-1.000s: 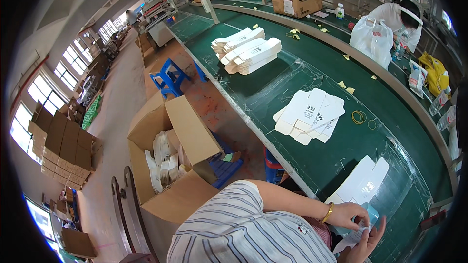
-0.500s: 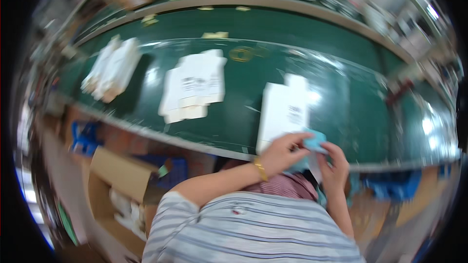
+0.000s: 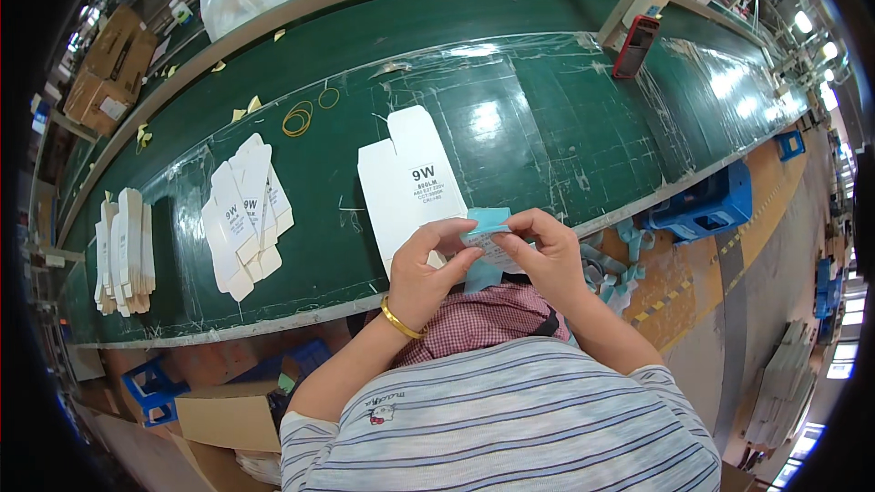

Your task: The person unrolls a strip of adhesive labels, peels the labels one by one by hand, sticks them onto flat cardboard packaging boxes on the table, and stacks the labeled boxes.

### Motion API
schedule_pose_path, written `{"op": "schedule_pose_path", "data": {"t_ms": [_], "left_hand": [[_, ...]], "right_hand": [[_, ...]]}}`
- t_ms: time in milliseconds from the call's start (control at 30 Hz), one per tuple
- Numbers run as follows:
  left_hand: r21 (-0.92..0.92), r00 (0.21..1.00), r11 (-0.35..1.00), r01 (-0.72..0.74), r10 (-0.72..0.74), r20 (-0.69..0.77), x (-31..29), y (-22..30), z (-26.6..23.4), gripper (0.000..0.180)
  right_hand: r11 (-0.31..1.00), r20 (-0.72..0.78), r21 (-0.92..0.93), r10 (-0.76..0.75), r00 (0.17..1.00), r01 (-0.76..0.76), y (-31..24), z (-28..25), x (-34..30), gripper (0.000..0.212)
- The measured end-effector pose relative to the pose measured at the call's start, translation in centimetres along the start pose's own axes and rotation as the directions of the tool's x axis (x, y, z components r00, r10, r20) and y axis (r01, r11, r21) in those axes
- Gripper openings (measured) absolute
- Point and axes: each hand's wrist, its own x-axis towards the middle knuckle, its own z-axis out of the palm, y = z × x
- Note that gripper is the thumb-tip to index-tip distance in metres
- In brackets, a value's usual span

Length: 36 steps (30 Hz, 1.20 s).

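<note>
Left hand and right hand pinch a blue sticker sheet (above flat cartons).

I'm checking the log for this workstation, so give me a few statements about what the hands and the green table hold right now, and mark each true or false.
1. Both the left hand and the right hand grip the small light-blue sheet. True.
2. A flat white carton blank lies on the green table just beyond the hands. True.
3. The yellow rubber bands lie on top of that carton blank. False: they lie on the table, apart from it, farther off and to the left.
4. The left wrist bears a gold bangle. True.
5. The red phone lies flat beside the hands. False: it leans at the far side of the table, against a post.
</note>
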Motion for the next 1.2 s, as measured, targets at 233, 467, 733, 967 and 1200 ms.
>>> {"op": "schedule_pose_path", "data": {"t_ms": [233, 467, 733, 967, 1200], "left_hand": [[-0.113, 0.987, 0.982, 0.151, -0.144, 0.068, 0.2, -0.8, -0.3, 0.024], [-0.072, 0.977, 0.974, 0.215, -0.214, 0.027, 0.2, -1.2, -0.9, 0.021], [0.554, 0.964, 0.790, -0.263, 0.242, 0.113, 2.2, -1.0, -5.5, 0.030], [0.713, 0.878, 0.525, -0.464, 0.379, 0.292, 2.3, -3.5, -8.2, 0.035], [0.702, 0.903, 0.576, -0.419, 0.348, 0.253, 2.7, -3.8, -8.4, 0.032]], "right_hand": [[0.954, -0.075, -0.161, -0.266, 0.961, 0.251, 0.9, 0.0, 0.6, 0.018], [0.991, 0.114, 0.134, -0.030, 0.993, 0.014, 0.4, 0.6, 0.6, 0.024], [0.978, 0.130, 0.038, 0.199, 0.971, -0.205, 1.3, 1.8, 1.6, 0.019], [0.800, 0.270, 0.281, 0.464, 0.844, -0.530, 0.6, 4.0, 4.2, 0.020], [0.662, 0.240, 0.342, 0.625, 0.743, -0.667, 1.6, 6.6, 5.7, 0.020]]}}
